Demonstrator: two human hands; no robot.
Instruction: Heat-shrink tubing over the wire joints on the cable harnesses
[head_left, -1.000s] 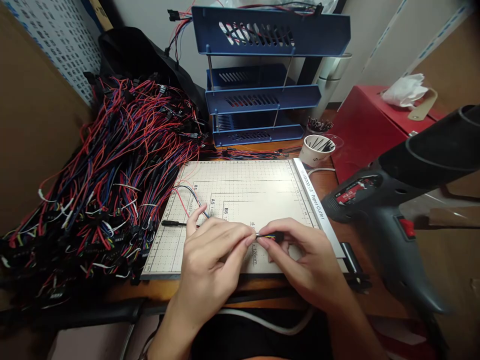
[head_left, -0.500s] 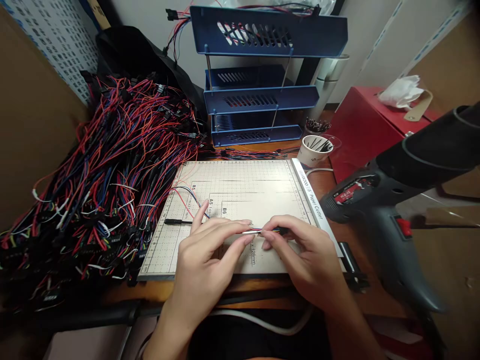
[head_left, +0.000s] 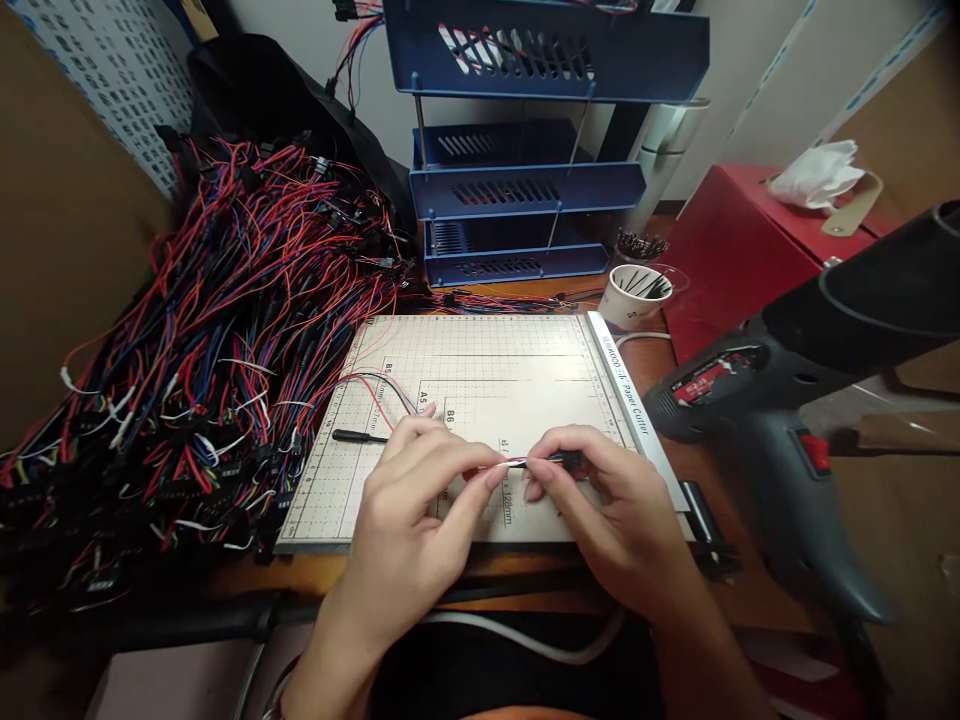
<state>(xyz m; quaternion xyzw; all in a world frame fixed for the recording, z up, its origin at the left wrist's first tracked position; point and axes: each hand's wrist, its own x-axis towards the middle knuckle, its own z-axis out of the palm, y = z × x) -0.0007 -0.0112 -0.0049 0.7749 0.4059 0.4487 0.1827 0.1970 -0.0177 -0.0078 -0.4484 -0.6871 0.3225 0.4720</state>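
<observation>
My left hand [head_left: 420,500] pinches several thin wires [head_left: 514,462], one of them white, between thumb and forefinger. A short way to the right, my right hand [head_left: 611,505] grips the same bundle near a small black connector [head_left: 571,460], mostly covered by its fingers. Red and dark wires [head_left: 379,385] arc out past my left hand, and a slim black sleeved end [head_left: 360,437] lies beside it. Both hands are just above a gridded paper cutter board [head_left: 480,345]. How the wires run under my left palm is hidden.
A large heap of red, blue and black wire harnesses [head_left: 247,300] fills the left. Blue tiered trays [head_left: 525,190] stand behind the board. At right are a paper cup of black sticks [head_left: 637,290], a red box [head_left: 735,260] and a grey heat gun [head_left: 772,440].
My left fingers have closed into a tighter pinch on the wires, and the raised left finger has lowered. The camera view has shifted slightly.
</observation>
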